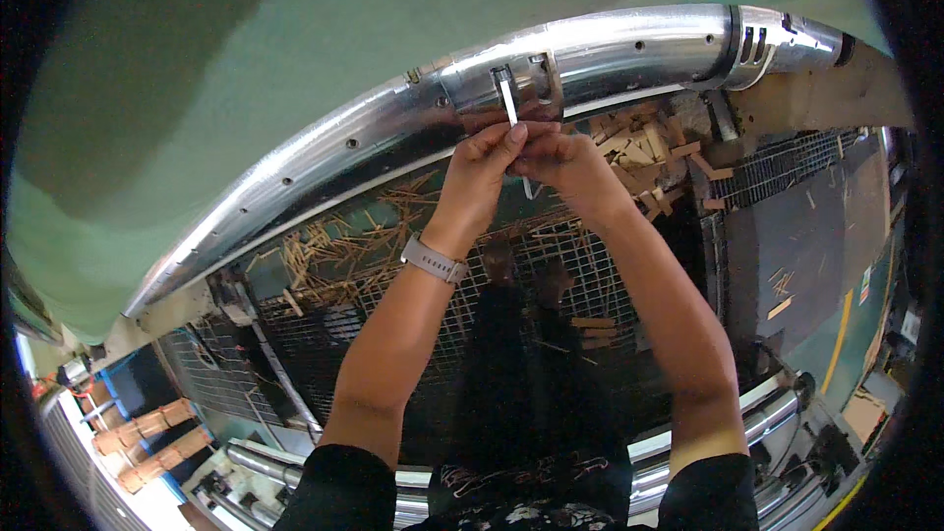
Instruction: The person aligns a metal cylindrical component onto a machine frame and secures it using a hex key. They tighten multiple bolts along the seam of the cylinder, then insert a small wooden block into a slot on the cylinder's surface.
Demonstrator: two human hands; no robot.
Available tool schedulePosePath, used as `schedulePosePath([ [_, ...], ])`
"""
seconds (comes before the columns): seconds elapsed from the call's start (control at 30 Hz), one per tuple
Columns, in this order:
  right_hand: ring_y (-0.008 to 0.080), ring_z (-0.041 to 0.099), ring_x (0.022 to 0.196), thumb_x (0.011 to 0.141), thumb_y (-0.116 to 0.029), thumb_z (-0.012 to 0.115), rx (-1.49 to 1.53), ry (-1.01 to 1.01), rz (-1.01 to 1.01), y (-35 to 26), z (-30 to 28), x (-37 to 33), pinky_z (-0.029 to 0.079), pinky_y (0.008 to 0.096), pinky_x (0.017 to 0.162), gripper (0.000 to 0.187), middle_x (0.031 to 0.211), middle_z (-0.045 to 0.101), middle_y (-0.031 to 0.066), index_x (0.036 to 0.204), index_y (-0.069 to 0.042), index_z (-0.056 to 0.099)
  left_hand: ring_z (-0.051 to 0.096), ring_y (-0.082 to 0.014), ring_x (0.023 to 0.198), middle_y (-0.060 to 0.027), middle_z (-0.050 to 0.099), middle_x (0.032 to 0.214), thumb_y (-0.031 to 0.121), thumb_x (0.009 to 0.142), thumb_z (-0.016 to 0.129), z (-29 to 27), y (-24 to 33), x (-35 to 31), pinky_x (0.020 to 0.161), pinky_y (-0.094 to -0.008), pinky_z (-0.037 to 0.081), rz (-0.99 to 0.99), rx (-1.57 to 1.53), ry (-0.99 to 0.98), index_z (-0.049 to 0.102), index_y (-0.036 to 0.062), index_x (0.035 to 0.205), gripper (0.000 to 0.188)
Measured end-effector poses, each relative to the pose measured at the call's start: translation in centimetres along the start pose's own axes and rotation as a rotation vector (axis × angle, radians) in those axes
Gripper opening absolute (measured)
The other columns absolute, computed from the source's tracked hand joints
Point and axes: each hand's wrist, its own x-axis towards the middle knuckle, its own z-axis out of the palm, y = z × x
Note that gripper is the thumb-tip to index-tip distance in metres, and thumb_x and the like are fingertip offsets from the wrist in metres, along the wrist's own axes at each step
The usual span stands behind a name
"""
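Note:
A long, shiny metal roller [324, 143] with small holes arches across the view in front of me. A slim, pale bar-like piece [508, 98] runs from a dark fitting [501, 73] in a recess of the roller down to my hands. Thumb and fingers of my left hand [479, 157] pinch this bar just below the roller. Close against it, my right hand [575, 169] has its fingers closed at the same bar, whose lower end [530, 189] shows beneath them. Exactly what kind of tool or part the bar is cannot be made out.
Green sheet material [295, 20] spreads beyond the roller. Below lie a wire-mesh walkway [580, 265], thin wooden strips [344, 256] and a heap of small wood pieces [639, 152]. More metal rollers [767, 418] stand close to me. A grey board [801, 236] lies at right.

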Motion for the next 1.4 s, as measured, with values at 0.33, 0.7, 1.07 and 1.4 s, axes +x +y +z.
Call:
schedulePosePath([
  [0.33, 0.0113, 0.056, 0.088, 0.084, -0.004, 0.058, -0.083, 0.135, -0.085, 0.8, 0.8, -0.6, 0.044, 0.0277, 0.08, 0.021, 0.093, 0.064, 0.0031, 0.104, 0.002, 0.062, 0.061, -0.0119, 0.078, -0.011, 0.068, 0.091, 0.018, 0.086, 0.064, 2.4, -0.9, -0.3, 0.071, -0.0228, 0.046, 0.144, -0.089, 0.24, 0.065, -0.0045, 0.093, 0.023],
  [0.7, 0.0096, 0.054, 0.074, 0.078, -0.005, 0.065, -0.084, 0.203, -0.059, 0.2, 1.3, -0.2, 0.046, 0.0278, 0.071, 0.018, 0.078, 0.064, 0.0032, 0.095, 0.002, 0.065, 0.061, -0.0122, 0.085, -0.0058, 0.068, 0.093, 0.026, 0.089, 0.058, 0.5, -0.1, -0.4, 0.079, -0.0248, 0.046, 0.171, 0.274, 0.105, 0.068, 0.0004, 0.095, 0.028],
  [1.07, 0.012, 0.06, 0.085, 0.082, -0.01, 0.062, -0.163, 0.112, 0.005, -1.2, 0.9, -0.7, 0.045, 0.0274, 0.079, 0.02, 0.092, 0.068, 0.0077, 0.098, 0.001, 0.067, 0.062, -0.0107, 0.085, -0.0062, 0.068, 0.094, 0.032, 0.09, 0.057, 0.1, -1.2, 0.3, 0.074, -0.0237, 0.048, 0.135, -0.024, 0.032, 0.065, 0.0, 0.103, 0.036],
  [1.4, 0.0065, 0.053, 0.076, 0.083, -0.004, 0.061, -0.151, 0.166, -0.018, -1.0, 0.6, -1.0, 0.044, 0.023, 0.07, 0.012, 0.083, 0.061, -0.0009, 0.095, 0.0, 0.063, 0.06, -0.0085, 0.081, -0.004, 0.068, 0.084, 0.02, 0.086, 0.063, 1.2, -2.2, -0.1, 0.075, -0.0228, 0.046, 0.239, 0.176, 0.23, 0.067, -0.0004, 0.091, 0.022],
])
